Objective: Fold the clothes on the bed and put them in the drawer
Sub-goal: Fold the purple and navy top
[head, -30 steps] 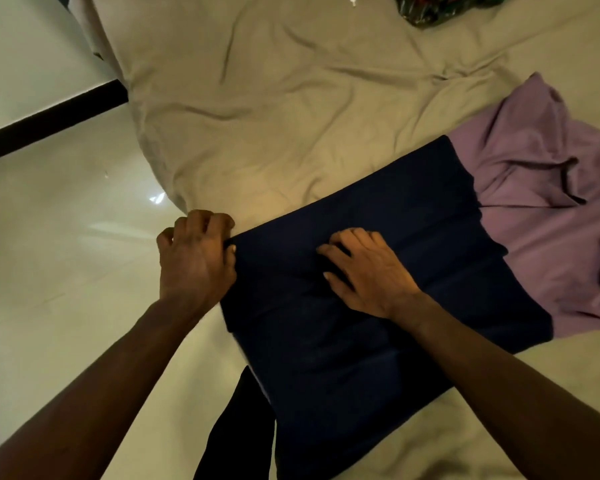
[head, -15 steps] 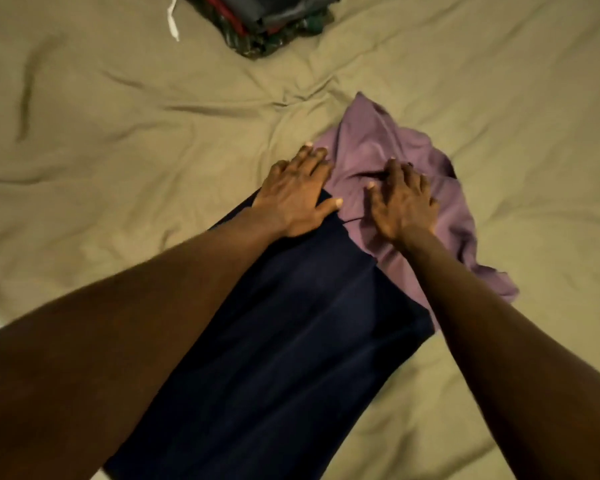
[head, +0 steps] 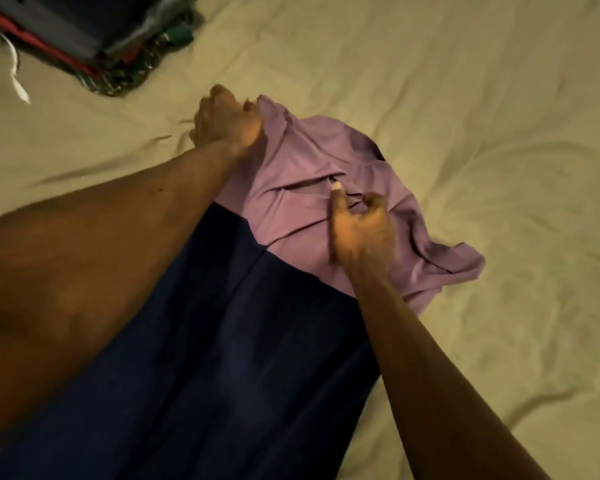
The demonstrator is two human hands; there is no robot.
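On the bed (head: pixel 465 98), the purple garment (head: pixel 291 188) is lying crumpled at the far end of the navy garment (head: pixel 222 358), touching it, w/ the left hand (head: pixel 224 121) clamping its grip on the purple's far-left corner & the right hand (head: pixel 361 233) curling its grip into the mid folds just past the navy's far edge.

Bare forearms (head: pixel 118 237) end in a bare left hand (head: pixel 224 121) and right hand (head: pixel 359 233).
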